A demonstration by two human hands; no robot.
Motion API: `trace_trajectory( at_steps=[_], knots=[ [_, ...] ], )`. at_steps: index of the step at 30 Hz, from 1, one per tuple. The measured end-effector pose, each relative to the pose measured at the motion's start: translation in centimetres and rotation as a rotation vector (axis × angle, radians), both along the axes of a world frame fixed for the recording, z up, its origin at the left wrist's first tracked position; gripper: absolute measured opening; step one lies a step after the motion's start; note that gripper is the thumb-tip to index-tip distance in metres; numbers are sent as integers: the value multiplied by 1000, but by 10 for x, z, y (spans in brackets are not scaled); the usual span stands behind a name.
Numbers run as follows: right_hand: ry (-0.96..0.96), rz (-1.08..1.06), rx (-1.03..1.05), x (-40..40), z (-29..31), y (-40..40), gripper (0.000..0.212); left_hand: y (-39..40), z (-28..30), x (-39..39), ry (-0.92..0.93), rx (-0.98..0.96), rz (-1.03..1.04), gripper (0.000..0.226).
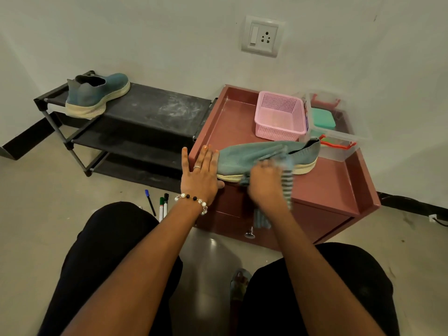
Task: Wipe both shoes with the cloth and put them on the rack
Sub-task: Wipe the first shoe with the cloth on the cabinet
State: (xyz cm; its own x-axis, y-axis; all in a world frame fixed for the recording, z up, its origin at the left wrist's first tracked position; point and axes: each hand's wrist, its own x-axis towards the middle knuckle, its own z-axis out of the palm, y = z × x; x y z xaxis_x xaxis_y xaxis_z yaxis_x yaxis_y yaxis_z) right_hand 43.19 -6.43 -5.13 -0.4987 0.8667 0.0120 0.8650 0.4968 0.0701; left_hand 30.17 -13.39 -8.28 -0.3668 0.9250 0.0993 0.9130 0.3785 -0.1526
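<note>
A teal knit shoe [244, 156] with a cream sole lies on the maroon cabinet top [324, 183], toe pointing left. My left hand [200, 173] lies flat with straight fingers against the toe. My right hand [265, 183] grips a grey-blue striped cloth [287, 187], blurred, against the shoe's near side. The second, darker teal shoe [97, 95] stands on the top shelf of the black rack [155, 107], at its left end.
A pink basket [278, 117] and a clear plastic box [339, 132] sit at the back of the cabinet top. Three markers [160, 204] lie on the floor by my left knee. The rack's lower shelves hold nothing. A wall socket [263, 36] is above.
</note>
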Motion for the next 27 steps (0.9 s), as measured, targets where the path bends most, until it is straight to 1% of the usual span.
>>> trace_trajectory(
  at_steps=[2, 3, 5, 6, 8, 9, 12, 14, 17, 18, 20, 21, 22, 23, 25, 27],
  knots=[
    [86, 186, -69, -18, -2, -15, 50, -1, 1, 2, -9, -16, 6, 66],
    [159, 255, -113, -22, 0, -17, 51, -1, 1, 4, -14, -23, 10, 63],
    [358, 317, -255, -14, 9, -11, 54, -2, 1, 3, -10, -17, 11, 65],
    [418, 318, -341, -4, 11, -3, 58, -2, 0, 2, -4, -11, 7, 70],
    [401, 285, -427, 18, 13, 15, 67, -1, -1, -1, 12, -12, -5, 76],
    [374, 238, -415, 28, 12, 27, 68, -1, -1, -3, 23, -14, -9, 77],
    [287, 47, -235, 45, 11, 49, 64, -2, 0, -3, 14, 3, -14, 78],
    [190, -20, -92, 47, 11, 48, 59, 0, 4, 1, -11, 48, -27, 82],
    [118, -75, -27, 41, 10, 41, 56, 4, 9, 9, 20, 104, -141, 82],
    [94, -74, -14, 36, 9, 38, 54, 6, 9, 12, 26, 112, -194, 79],
    [79, -26, -46, 24, 8, 29, 48, 7, 7, 17, 17, 132, -268, 62],
    [107, 30, -93, 17, 8, 22, 45, 8, 5, 19, -5, 152, -274, 58],
    [165, 108, -150, 12, 9, 16, 43, 8, 3, 19, -22, 165, -272, 62],
    [231, 189, -211, 9, 10, 9, 45, 9, 0, 19, -22, 165, -277, 68],
    [334, 283, -325, 11, 14, 4, 57, 11, -5, 17, -25, 172, -295, 71],
    [324, 303, -385, 23, 18, 15, 69, 13, -9, 15, -4, 188, -293, 66]
  ],
)
